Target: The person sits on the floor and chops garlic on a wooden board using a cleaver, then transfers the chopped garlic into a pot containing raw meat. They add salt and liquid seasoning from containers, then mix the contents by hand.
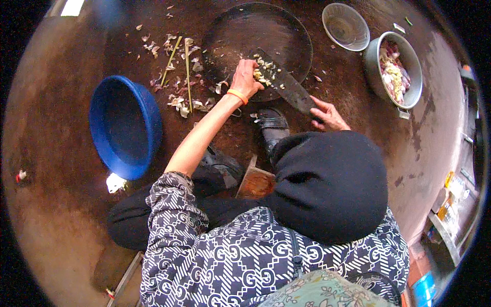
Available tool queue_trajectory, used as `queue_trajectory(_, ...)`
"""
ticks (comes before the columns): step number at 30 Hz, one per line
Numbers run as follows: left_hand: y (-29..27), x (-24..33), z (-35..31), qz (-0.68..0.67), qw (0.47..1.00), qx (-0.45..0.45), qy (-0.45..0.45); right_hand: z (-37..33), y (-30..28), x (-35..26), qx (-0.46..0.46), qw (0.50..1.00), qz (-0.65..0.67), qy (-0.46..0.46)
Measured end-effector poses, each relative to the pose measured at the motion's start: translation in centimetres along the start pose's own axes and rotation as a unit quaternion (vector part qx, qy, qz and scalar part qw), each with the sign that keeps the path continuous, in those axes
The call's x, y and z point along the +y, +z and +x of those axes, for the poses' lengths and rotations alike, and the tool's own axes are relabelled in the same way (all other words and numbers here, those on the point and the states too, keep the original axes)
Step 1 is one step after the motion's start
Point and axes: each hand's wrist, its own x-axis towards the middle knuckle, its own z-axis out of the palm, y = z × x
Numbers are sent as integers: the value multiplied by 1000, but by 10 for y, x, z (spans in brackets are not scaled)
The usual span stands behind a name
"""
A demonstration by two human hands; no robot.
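Note:
A wide cleaver [295, 92] lies slanting over the near edge of a round dark chopping board [225, 30]. Its handle end is in my right hand [330, 116], whose fingers are closed; my black-clad knee is close beside that hand. Chopped pale garlic [265, 69] is scattered along the far part of the blade. My left hand [245, 79], with an orange band at the wrist, is at the blade's left side, fingers and thumb curled around some of the garlic. Part of its grip is hidden by the back of the hand.
A blue basin [154, 120] stands at left. Garlic skins [179, 105] and two thin stalks [187, 77] litter the brown floor. At far right are a clear plastic bowl [345, 25] and a metal pot [376, 66] holding pale and reddish pieces. A small wooden stool [257, 183] is between my legs.

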Motion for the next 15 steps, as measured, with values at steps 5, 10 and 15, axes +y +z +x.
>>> queue_trajectory(5, 13, 21, -9, -2, 1000, 22, 10, -13, 21, 36, -55, 989, 46, -129)
queue_trajectory(10, 12, 64, 5, -58, 998, -15, -1, -28, 12, 54, -62, 978, 124, -155)
queue_trajectory(15, 36, 139, 60, -82, 988, -29, 126, -75, -26, 45, 93, 974, 120, -169)
